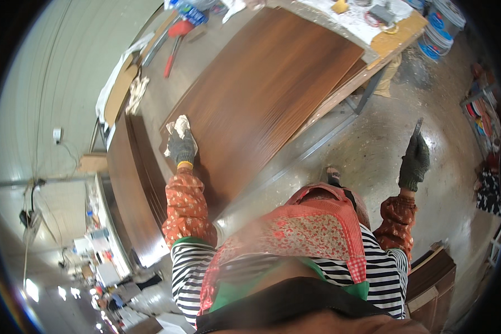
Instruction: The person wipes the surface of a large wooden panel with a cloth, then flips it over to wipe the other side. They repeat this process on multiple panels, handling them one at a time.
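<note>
A large brown wood-grain panel (261, 83) lies on the worktable in front of me. My left hand (182, 149), in a dark grey glove, presses a crumpled white cloth (179, 126) onto the panel's left edge. Out to the right, away from the table and over the floor, my right hand (414, 164) wears the same kind of glove. Its fingers are closed round a thin, flat metal blade (418, 126) that points away from me; its handle is hidden in the fist.
A red-handled mallet (175, 47) lies beyond the panel's left side. More brown panels (131, 183) stand left of me, with another stack (437, 281) at lower right. Paint buckets (435, 42) sit past the table's far right corner. A cluttered shelf (487, 117) lines the right.
</note>
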Tool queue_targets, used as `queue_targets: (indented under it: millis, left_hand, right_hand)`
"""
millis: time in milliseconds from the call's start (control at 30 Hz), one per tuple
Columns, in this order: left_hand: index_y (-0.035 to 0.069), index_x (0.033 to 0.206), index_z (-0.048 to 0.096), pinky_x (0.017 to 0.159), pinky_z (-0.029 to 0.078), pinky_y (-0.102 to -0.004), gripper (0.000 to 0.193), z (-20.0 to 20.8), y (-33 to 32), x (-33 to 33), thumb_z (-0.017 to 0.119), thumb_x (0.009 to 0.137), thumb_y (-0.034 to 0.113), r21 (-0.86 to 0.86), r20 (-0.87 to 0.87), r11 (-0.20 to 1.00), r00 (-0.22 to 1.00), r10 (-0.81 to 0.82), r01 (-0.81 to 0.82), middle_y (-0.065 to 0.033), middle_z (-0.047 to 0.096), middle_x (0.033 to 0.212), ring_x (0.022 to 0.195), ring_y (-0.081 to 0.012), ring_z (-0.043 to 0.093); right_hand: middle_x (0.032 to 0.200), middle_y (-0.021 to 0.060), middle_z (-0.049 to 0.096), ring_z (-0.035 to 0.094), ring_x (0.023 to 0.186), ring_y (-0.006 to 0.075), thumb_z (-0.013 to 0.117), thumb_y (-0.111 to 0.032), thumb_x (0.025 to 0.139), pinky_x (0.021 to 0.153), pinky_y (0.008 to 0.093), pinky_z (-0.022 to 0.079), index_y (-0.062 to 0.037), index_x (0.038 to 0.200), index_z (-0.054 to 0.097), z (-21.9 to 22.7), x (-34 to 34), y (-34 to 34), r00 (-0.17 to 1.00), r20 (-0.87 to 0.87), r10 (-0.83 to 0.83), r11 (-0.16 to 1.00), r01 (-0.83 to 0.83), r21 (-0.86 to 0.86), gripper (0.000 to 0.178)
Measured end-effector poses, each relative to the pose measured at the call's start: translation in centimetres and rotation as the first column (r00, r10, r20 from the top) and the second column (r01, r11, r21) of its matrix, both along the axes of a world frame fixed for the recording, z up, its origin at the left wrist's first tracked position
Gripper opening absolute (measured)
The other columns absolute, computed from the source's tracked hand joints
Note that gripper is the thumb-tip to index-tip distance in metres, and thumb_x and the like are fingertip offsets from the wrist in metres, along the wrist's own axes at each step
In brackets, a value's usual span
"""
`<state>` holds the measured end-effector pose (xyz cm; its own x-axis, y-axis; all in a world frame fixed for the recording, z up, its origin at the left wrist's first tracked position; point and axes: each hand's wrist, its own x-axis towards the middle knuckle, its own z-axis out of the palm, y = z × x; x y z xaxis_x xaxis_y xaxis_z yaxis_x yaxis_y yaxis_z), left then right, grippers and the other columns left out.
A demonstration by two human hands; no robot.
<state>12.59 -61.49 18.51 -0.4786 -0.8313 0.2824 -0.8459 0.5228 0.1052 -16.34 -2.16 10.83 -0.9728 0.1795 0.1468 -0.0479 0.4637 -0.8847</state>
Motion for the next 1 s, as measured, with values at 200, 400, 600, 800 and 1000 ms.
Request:
queue_targets:
  millis: [200, 400, 600, 800, 1000]
  left_hand:
    - [0.012, 0.150, 0.040, 0.101, 0.042, -0.0543, 0.068, -0.8, 0.8, -19.4, 0.058, 0.092, 0.043, 0.023, -0.011, 0.898, 0.899, -0.438, 0.438, -0.0249, 0.056, 0.137, 0.121, -0.0436, 0.056]
    - [0.015, 0.138, 0.055, 0.100, 0.043, -0.0501, 0.056, -0.7, 18.9, -34.1, 0.058, 0.082, 0.007, -0.073, -0.037, 0.374, 0.373, -0.927, 0.924, -0.0153, 0.052, 0.137, 0.121, -0.0356, 0.052]
    - [0.013, 0.137, 0.055, 0.108, 0.040, -0.0483, 0.050, 0.2, 29.1, -31.5, 0.064, 0.090, 0.028, -0.111, 0.167, 0.150, 0.167, -0.972, 0.982, -0.0110, 0.056, 0.130, 0.127, -0.0336, 0.050]
    - [0.005, 0.125, 0.065, 0.109, 0.041, -0.0451, 0.037, 1.6, 27.6, -26.0, 0.057, 0.097, 0.028, 0.034, -0.330, -0.087, -0.071, -0.941, 0.996, -0.0132, 0.065, 0.125, 0.123, -0.0291, 0.058]
    - [0.002, 0.123, 0.065, 0.099, 0.048, -0.0428, 0.032, 2.3, 27.9, -18.5, 0.062, 0.096, 0.019, 0.414, -0.897, -0.008, 0.407, -0.174, 0.910, -0.0157, 0.067, 0.120, 0.113, -0.0294, 0.063]
  right_hand:
    - [0.093, 0.0090, 0.069, 0.061, 0.079, 0.0144, 0.061, -0.017, 0.101, 0.075, 0.0312, 0.050, -0.0009, 0.121, 0.068, -1.7, -1.1, 3.8, 0.991, 0.048, -0.122, 0.991, 0.118, 0.065, 0.027]
    - [0.093, 0.0018, 0.067, 0.057, 0.078, 0.0103, 0.062, -0.017, 0.101, 0.072, 0.0281, 0.051, -0.0019, 0.123, 0.068, -1.9, -1.9, 5.1, 0.989, -0.017, -0.146, 0.989, 0.146, -0.030, 0.028]
    - [0.089, -0.0036, 0.063, 0.050, 0.067, 0.0055, 0.065, -0.021, 0.100, 0.055, 0.0233, 0.044, -0.0035, 0.124, 0.069, -2.2, -3.5, 4.5, 0.985, 0.062, -0.159, 0.943, 0.170, -0.288, 0.030]
    - [0.099, 0.0009, 0.070, 0.057, 0.076, 0.0071, 0.067, -0.017, 0.098, 0.062, 0.0230, 0.048, -0.0030, 0.120, 0.069, -3.4, -4.7, 3.3, 0.991, -0.032, -0.131, 0.933, 0.112, -0.341, 0.026]
    - [0.106, 0.0080, 0.073, 0.063, 0.078, 0.0121, 0.067, -0.028, 0.098, 0.065, 0.0285, 0.052, 0.0001, 0.120, 0.068, -2.0, -5.7, 0.4, 0.956, 0.284, 0.066, 0.878, 0.080, -0.472, 0.036]
